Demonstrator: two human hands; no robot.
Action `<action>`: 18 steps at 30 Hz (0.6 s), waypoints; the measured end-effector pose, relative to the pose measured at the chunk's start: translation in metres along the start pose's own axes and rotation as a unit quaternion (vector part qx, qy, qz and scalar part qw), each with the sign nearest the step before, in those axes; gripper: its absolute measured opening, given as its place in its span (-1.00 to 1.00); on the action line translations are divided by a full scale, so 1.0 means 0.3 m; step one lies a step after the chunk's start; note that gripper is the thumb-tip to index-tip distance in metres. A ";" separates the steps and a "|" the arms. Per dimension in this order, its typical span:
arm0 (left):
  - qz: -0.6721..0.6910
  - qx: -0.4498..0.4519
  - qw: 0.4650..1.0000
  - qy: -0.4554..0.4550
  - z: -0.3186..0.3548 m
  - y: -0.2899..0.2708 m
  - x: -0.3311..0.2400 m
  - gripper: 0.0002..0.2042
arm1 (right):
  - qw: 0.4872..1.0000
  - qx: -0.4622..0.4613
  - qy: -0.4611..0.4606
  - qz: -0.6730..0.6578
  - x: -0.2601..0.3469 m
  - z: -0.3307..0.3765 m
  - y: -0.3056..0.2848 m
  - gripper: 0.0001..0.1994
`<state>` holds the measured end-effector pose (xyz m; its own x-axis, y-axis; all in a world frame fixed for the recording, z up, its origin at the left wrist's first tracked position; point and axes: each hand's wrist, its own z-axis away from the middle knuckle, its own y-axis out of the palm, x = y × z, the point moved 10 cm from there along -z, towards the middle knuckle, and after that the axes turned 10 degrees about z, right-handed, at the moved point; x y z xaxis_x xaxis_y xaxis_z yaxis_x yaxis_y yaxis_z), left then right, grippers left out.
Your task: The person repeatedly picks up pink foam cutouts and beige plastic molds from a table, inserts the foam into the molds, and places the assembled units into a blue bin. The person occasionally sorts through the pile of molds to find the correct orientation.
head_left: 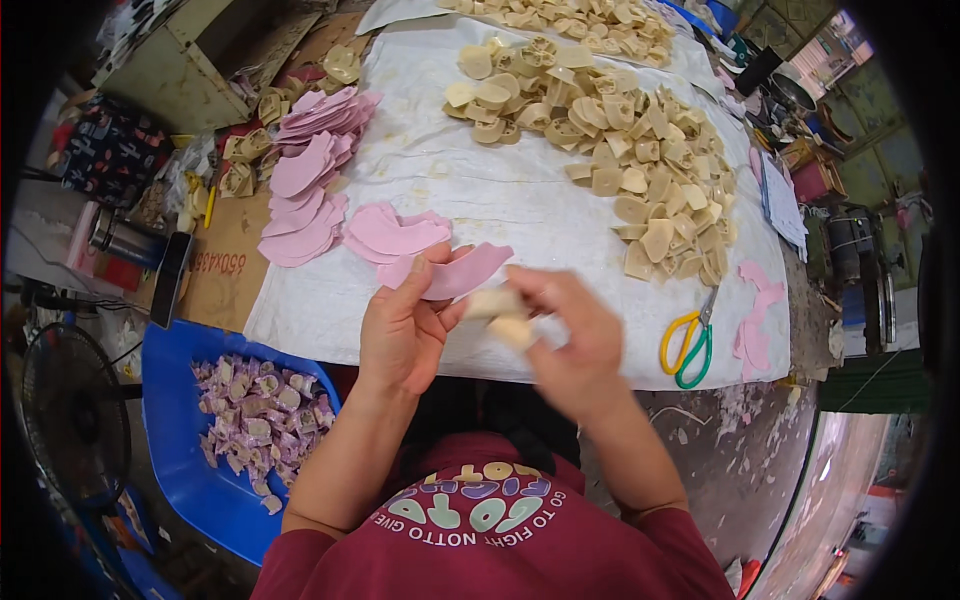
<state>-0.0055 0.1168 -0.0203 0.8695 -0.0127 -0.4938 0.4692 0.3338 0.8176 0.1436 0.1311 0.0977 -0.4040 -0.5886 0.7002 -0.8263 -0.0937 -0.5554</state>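
Over the table's near edge, my left hand point(393, 340) pinches a curved pink flat piece point(475, 270), like cloth or thin sheet, between thumb and fingers. Close beside it, my right hand point(582, 345) grips a small beige moulded piece point(495, 302), smeared by motion; its exact kind cannot be made out. The beige piece is near the left fingertips, and I cannot tell whether it touches the pink one. Just beyond my left hand lies a small stack of pink cut pieces point(385, 228). A taller pink stack point(320, 150) rises behind it on the left.
Beige moulded pieces point(655, 165) lie heaped on the white table cover point(480, 190), with another heap point(590, 28) farther back. Scissors point(690, 345) and pink scraps point(757, 315) are at right. A blue basin point(168, 430) of purple-and-beige pieces stands lower left, near a fan point(75, 400).
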 end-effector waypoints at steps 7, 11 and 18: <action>-0.013 0.002 0.998 0.061 0.079 0.055 -0.097 -0.60 | 0.996 0.028 -0.078 -0.033 0.121 0.013 0.104 -0.62; -0.030 0.044 0.996 0.069 0.112 0.085 -0.100 -0.60 | 0.989 -0.032 -0.144 0.027 0.186 -0.001 0.057 -0.61; -0.024 0.112 0.991 0.070 0.170 0.142 -0.126 -0.57 | 0.980 -0.027 -0.189 0.047 0.225 0.000 0.040 -0.61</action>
<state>-0.0105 0.0833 0.0483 0.8234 0.1119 -0.5563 0.5447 0.1188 0.8302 0.1063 0.0901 0.1383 -0.3132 -0.8493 0.4249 -0.8161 0.0119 -0.5778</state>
